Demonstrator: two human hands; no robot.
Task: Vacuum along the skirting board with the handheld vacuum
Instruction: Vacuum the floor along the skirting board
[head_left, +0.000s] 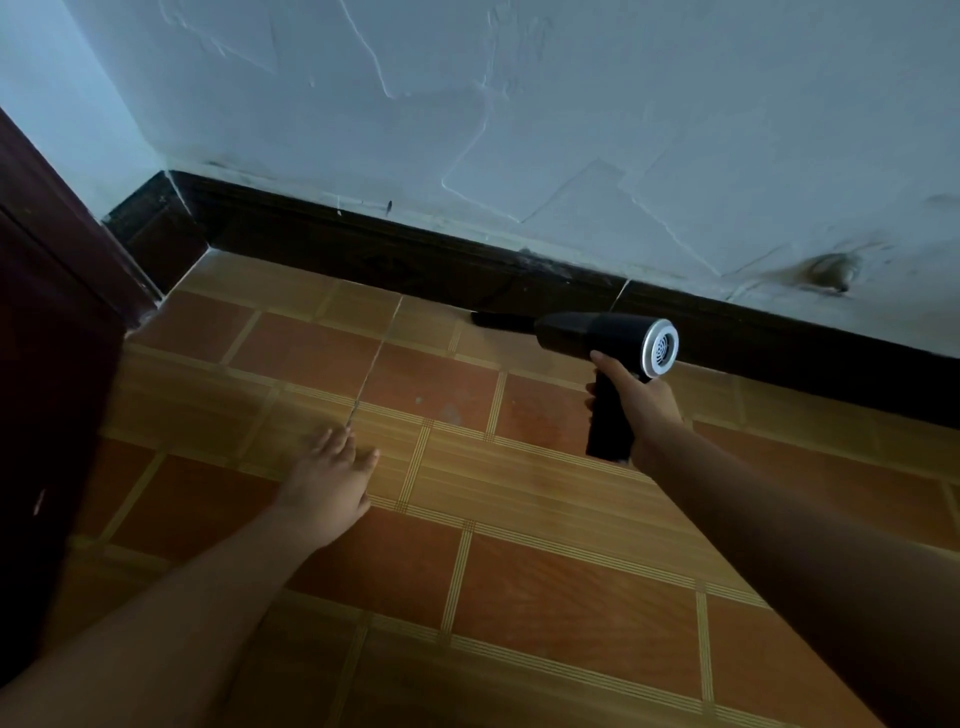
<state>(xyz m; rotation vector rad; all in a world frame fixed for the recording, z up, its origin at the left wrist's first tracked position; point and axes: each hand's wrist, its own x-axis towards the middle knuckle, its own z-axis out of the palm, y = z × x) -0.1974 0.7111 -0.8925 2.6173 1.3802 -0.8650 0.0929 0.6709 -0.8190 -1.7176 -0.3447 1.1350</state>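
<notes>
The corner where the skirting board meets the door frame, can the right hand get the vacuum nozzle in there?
Probably yes: the right hand already holds the vacuum against the skirting board, and bare floor leads to the corner.

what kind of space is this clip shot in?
Probably a room corner in a home, seen at floor level. Orange tiled floor, dark skirting board under a cracked, patched white wall, a dark wooden door or frame at left. Right hand holds the handheld vacuum.
</notes>
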